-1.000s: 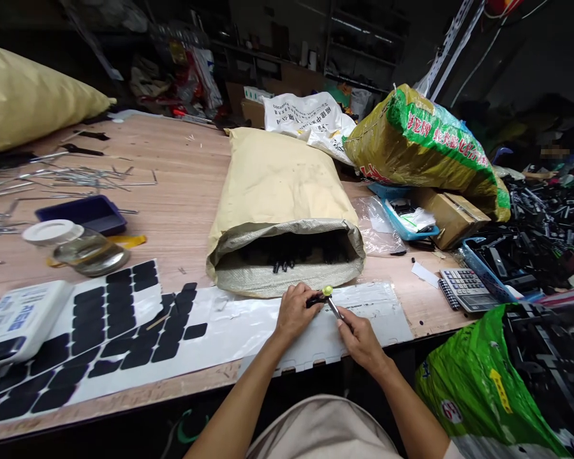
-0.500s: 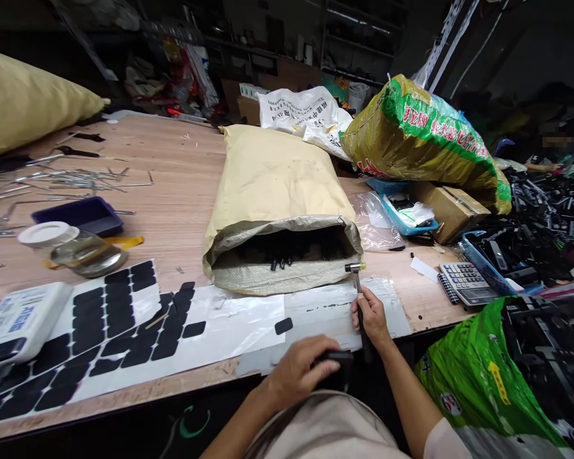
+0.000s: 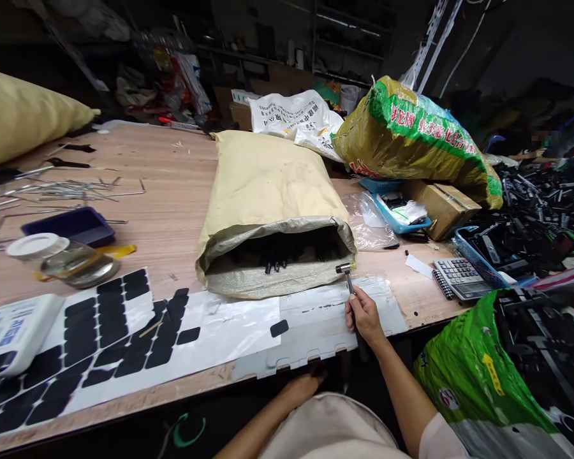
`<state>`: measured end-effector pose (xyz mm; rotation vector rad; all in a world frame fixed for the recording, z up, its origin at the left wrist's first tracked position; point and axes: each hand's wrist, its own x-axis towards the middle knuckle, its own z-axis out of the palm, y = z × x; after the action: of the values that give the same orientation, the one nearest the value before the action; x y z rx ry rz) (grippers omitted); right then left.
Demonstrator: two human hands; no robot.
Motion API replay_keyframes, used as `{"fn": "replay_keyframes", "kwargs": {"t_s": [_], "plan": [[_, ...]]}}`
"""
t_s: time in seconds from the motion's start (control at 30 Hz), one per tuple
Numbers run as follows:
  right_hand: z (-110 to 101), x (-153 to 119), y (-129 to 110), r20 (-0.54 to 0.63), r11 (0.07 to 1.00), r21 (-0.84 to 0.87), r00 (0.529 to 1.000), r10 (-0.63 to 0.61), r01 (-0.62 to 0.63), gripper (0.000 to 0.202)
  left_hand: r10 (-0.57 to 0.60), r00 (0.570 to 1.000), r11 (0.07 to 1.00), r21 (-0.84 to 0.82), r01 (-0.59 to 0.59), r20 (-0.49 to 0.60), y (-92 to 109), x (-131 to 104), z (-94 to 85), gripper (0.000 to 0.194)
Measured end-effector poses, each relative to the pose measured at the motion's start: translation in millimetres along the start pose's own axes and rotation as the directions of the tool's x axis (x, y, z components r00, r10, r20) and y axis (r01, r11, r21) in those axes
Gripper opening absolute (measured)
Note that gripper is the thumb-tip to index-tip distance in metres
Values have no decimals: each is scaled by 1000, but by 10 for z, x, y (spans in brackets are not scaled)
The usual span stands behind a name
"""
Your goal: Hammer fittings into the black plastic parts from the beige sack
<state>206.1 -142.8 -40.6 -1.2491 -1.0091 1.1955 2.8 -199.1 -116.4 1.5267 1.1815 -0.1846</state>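
Observation:
My right hand (image 3: 364,313) is closed around the handle of a small hammer (image 3: 347,270), its head raised just at the right corner of the open sack's mouth. My left hand (image 3: 307,382) hangs below the table's front edge in shadow; its fingers are too dark to make out. The cream sack (image 3: 272,178) lies on the table with its mouth facing me, and small black parts (image 3: 276,266) show inside. In front of it are white sheets (image 3: 239,325) with black rounded stickers (image 3: 188,335).
On the left lie metal rods (image 3: 71,189), a purple tray (image 3: 71,227), a glass jar (image 3: 79,262) and a white device (image 3: 22,331). A calculator (image 3: 462,274), a blue basket (image 3: 488,258) and a green sack (image 3: 463,357) of black parts stand at the right.
My left hand has moved down from the table's edge to below it, and the black object it was on no longer shows. My right hand still holds the hammer. The view has shifted slightly.

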Motion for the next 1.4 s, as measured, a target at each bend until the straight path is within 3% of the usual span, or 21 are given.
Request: {"fn": "replay_keyframes", "kwargs": {"t_s": [0.07,0.13,0.23,0.33,0.37,0.43,0.47,0.5,0.53,0.57,0.6,0.63,0.67,0.77,0.9,1.0,1.07,1.17,1.23,1.3,1.4], "plan": [[6,-3,-16,-2,1000,-4,1000,3,-3,42,-107,994,994,26,106,35,24,-16,-5,58],[9,-5,-31,-1,1000,-10,1000,7,-7,41,-117,992,993,30,116,36,103,-136,-58,63],[7,-7,-39,5,1000,-19,1000,11,-11,40,141,988,989,30,-143,65,333,-455,-257,58],[1,-5,-25,10,1000,-28,1000,11,-11,41,362,924,931,-107,-350,124,624,-711,-623,48],[1,-3,-17,11,999,-31,1000,11,-11,42,394,916,910,-172,-377,78,703,-734,-781,46],[1,1,-5,9,999,-32,1000,11,-10,42,367,917,891,-223,-395,-158,792,-665,-1135,46],[2,2,-1,7,1000,-28,1000,12,-11,43,312,880,901,-183,-394,-358,799,-581,-1321,45],[3,4,1,5,1000,-22,1000,13,-13,43,224,789,928,-122,-352,-572,785,-476,-1503,41],[3,6,1,4,1000,-17,1000,15,-15,43,120,662,962,-79,-263,-740,755,-359,-1673,36],[3,8,-1,2,1000,-12,1000,17,-17,44,49,501,986,-38,-163,-864,717,-241,-1824,31],[3,9,-3,1,1000,-9,1000,20,-20,44,20,393,997,-13,-81,-919,677,-130,-1951,26],[2,11,-5,2,1000,-7,1000,22,-22,44,-2,320,1000,-9,-18,-947,641,-34,-2050,22],[1,11,-7,2,1000,-6,1000,24,-24,45,-11,286,1000,-5,22,-958,613,45,-2121,20],[2,9,-9,0,1000,0,1000,24,-24,46,-16,306,998,4,67,-952,567,167,-2204,18],[8,1,-19,-1,1000,8,1000,13,-13,47,-33,321,996,-5,87,-947,478,128,-2193,21],[11,2,-30,2,1000,1,1000,13,-13,46,-68,317,997,-53,56,-946,345,-4,-2120,28],[10,6,-32,7,1000,-2,1000,16,-16,45,-47,346,999,-52,-6,-937,285,-108,-1996,31],[10,12,-30,11,1000,-5,1000,14,-14,44,98,469,986,22,-165,-878,322,-204,-1705,34],[12,11,-30,5,1000,-13,1000,8,-8,43,241,527,960,120,-253,-815,410,-191,-1507,33],[15,4,-36,3,1000,-25,1000,2,-2,40,353,543,931,229,-283,-762,496,-125,-1358,28],[19,-13,-49,13,999,-43,1000,-4,5,39,420,513,907,334,-254,-749,552,3,-1256,23]]}}
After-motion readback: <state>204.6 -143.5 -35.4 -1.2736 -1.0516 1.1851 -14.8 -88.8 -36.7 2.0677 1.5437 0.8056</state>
